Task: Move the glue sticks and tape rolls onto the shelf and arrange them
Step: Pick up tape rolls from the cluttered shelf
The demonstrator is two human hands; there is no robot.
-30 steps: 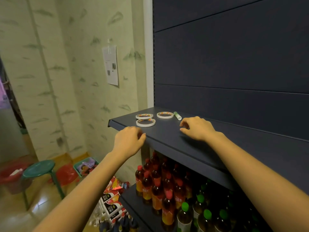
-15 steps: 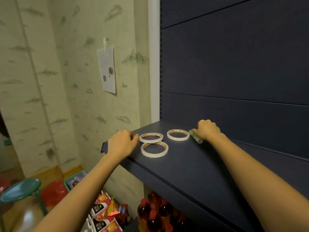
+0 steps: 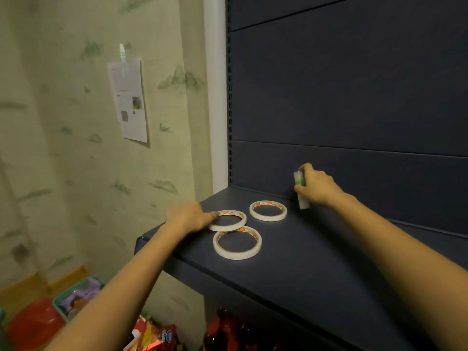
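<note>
Three white tape rolls lie flat on the dark shelf (image 3: 316, 262): a left roll (image 3: 229, 220), a far roll (image 3: 268, 211) and a near roll (image 3: 237, 242). My left hand (image 3: 188, 217) touches the left roll's edge with its fingertips; the hand is blurred. My right hand (image 3: 317, 187) grips a glue stick (image 3: 301, 190) with a green cap, holding it nearly upright close to the shelf's back panel, its white end at the shelf surface.
The shelf's left front corner (image 3: 141, 240) juts out beside the wallpapered wall. Below are red-capped bottles (image 3: 222, 330), snack packets (image 3: 157, 335), a green basket (image 3: 78, 295) and a red bag (image 3: 33, 323). A paper sheet (image 3: 129, 100) hangs on the wall.
My right hand has picked up the glue stick that lay on the shelf and stood it nearly upright near the back panel. My left hand has moved right to the left tape roll.
</note>
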